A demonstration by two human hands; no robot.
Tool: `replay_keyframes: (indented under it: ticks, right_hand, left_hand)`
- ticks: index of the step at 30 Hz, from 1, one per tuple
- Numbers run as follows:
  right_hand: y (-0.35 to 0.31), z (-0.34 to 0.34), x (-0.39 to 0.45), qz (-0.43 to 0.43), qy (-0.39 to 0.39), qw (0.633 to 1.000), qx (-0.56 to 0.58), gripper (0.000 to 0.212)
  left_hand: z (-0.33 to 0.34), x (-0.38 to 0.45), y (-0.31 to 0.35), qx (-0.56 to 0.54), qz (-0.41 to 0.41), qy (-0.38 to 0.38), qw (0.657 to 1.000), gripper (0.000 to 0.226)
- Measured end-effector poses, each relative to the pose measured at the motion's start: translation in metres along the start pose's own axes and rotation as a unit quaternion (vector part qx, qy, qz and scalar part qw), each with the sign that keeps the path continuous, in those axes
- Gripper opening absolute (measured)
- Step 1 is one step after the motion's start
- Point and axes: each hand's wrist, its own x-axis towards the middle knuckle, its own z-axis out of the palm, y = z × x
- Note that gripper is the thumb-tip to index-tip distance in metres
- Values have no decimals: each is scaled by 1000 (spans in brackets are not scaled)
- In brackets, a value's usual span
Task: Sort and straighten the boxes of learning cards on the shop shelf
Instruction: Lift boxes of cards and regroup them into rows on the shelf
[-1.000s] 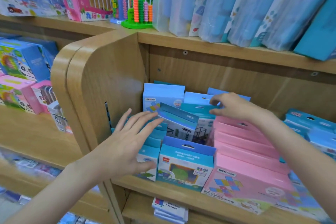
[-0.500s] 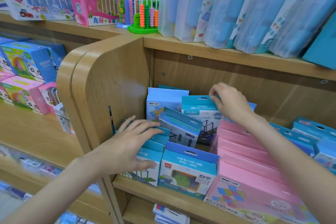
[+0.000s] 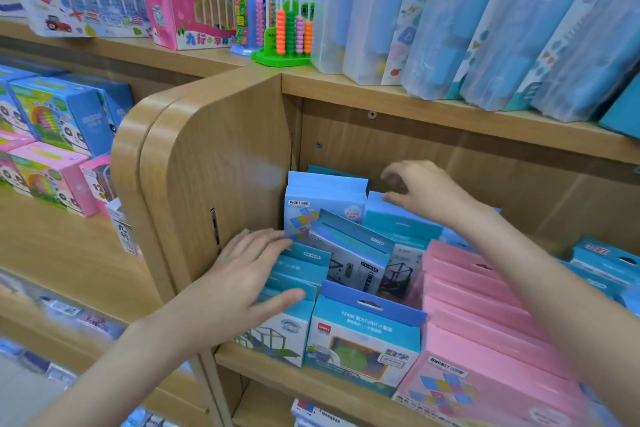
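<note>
Head view: left hand (image 3: 242, 282), fingers flat, is pressing the front row of light-blue card boxes (image 3: 294, 291) beside the wooden side panel (image 3: 221, 163); right hand (image 3: 420, 192), fingers loosely curled, is touching a rear teal box's top edge (image 3: 398, 215); a tilted blue box (image 3: 349, 250) is leaning between rows.

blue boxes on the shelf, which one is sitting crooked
The tilted blue box in the middle, just right of the left hand. Its top edge slants down to the right, while the other blue boxes stand square.

We are counting two bare hands (image 3: 242, 274) in view. We are seeing one green-based bead abacus (image 3: 289, 31) and one tall pink cardboard toy box (image 3: 194, 0) on the top board. We are tallying roughly eight pink flat card boxes (image 3: 485, 315) in one row; the exact count is blurred.
</note>
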Motion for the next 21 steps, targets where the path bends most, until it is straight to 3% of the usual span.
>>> replay_keyframes:
  ticks: [3, 5, 7, 10, 13, 17, 21]
  right_hand:
    - [-22, 13, 37, -37, -68, 997, 22, 51]
    - [-29, 29, 52, -41, -87, 995, -16, 31]
    - [-32, 36, 56, -33, -38, 998, -25, 17]
    - [-40, 20, 49, -34, 88, 995, -30, 17]
    - [-41, -11, 26, -35, 216, 975, -32, 16]
    - [-21, -29, -21, 1, 311, 950, -7, 17]
    - [-6, -37, -72, 13, 415, 910, -14, 16]
  left_hand:
    - [2, 2, 0, 4, 1, -1, 1000, 92]
    - [4, 1, -2, -3, 7, -1, 1000, 90]
    - [5, 0, -4, -4, 15, 8, 1000, 89]
    - [5, 0, -2, 5, 18, 11, 1000, 89]
    - [5, 1, -4, 8, 17, 11, 1000, 86]
    - [8, 1, -7, 33, 33, 29, 998, 101]
    - [10, 0, -8, 44, 52, 60, 996, 91]
